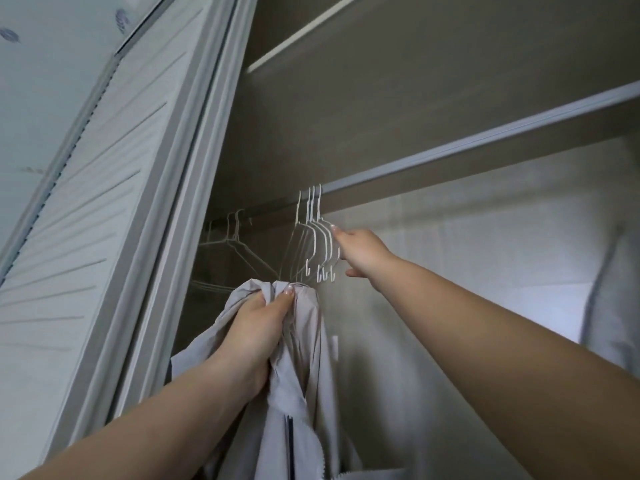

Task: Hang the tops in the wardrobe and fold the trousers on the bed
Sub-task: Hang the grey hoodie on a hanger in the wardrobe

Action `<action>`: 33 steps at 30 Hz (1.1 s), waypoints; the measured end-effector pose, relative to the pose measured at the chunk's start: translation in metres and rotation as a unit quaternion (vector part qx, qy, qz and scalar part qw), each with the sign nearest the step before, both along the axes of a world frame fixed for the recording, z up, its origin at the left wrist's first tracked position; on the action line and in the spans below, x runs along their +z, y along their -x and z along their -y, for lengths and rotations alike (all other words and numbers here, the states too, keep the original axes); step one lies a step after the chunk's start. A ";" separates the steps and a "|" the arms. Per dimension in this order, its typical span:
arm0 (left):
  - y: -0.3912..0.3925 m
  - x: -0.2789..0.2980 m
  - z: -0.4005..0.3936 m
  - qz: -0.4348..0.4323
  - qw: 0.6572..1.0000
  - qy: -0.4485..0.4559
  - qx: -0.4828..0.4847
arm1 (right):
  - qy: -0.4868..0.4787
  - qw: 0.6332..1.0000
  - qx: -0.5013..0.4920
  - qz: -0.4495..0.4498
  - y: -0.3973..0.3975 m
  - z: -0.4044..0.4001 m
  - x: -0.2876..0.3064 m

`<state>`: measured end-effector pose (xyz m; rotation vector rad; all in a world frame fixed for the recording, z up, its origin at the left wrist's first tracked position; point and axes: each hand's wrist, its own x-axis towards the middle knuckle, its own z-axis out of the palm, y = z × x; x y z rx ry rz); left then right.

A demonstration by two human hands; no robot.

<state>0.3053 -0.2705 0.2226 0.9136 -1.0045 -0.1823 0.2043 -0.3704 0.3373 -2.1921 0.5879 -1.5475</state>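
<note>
My left hand (256,327) grips a bunched light grey zip top (304,393) by its upper part and holds it up inside the wardrobe; the rest of it hangs down past my forearm. Just above it, several white wire hangers (317,244) hang close together on the grey rail (450,147). My right hand (360,251) reaches up to them from the right. Its straight fingertips touch the rightmost hanger and its thumb is spread apart below.
More empty white hangers (239,244) hang further left on the rail. The white louvred wardrobe door (104,202) stands close on the left. A shelf edge (311,32) runs above the rail. A pale garment (609,289) hangs at the far right.
</note>
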 end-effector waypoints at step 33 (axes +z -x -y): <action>-0.019 -0.024 0.029 -0.026 0.995 -0.050 -0.079 | 0.112 0.959 -0.118 0.231 0.070 0.027 -0.080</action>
